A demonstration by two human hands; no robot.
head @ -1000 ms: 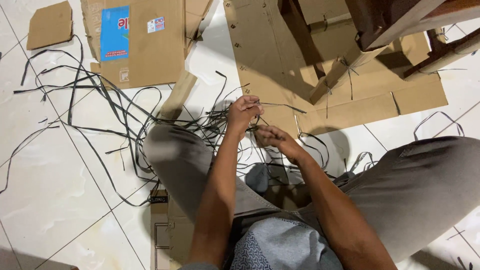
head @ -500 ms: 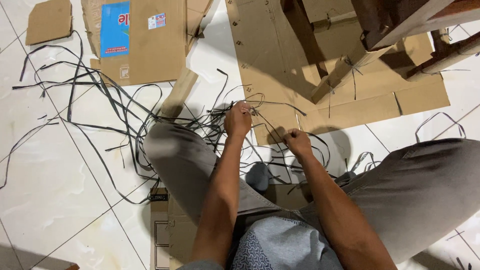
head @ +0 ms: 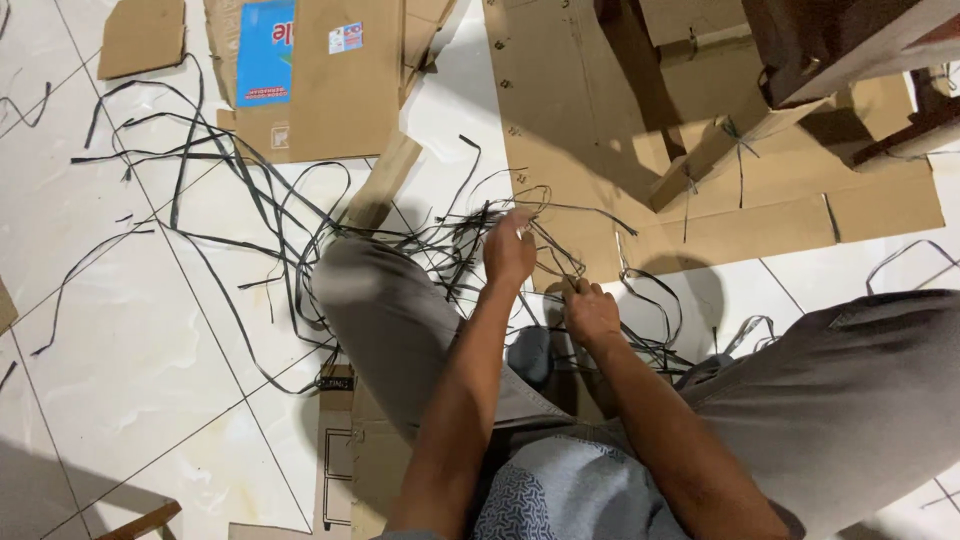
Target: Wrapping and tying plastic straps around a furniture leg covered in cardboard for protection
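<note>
I sit on the floor with my knees apart, in grey trousers. My left hand [head: 510, 250] is raised over a tangle of thin black plastic straps [head: 455, 240] and pinches several strands between its fingers. My right hand [head: 590, 312] is lower and closer to me, closed on the same bundle of strands where they loop down [head: 650, 300]. The strands run from both hands out to the left across the white tiles [head: 130, 330].
Flattened cardboard sheets [head: 590, 110] lie ahead, one with a blue panel [head: 320, 80]. A dark wooden furniture frame [head: 850, 50] stands at the top right. A wooden stick [head: 385, 180] lies by my left knee. More cardboard [head: 345, 460] sits under my leg.
My hands have drawn apart. The left hand rose slightly with the strands, and the right hand moved down toward me, stretching the straps between them.
</note>
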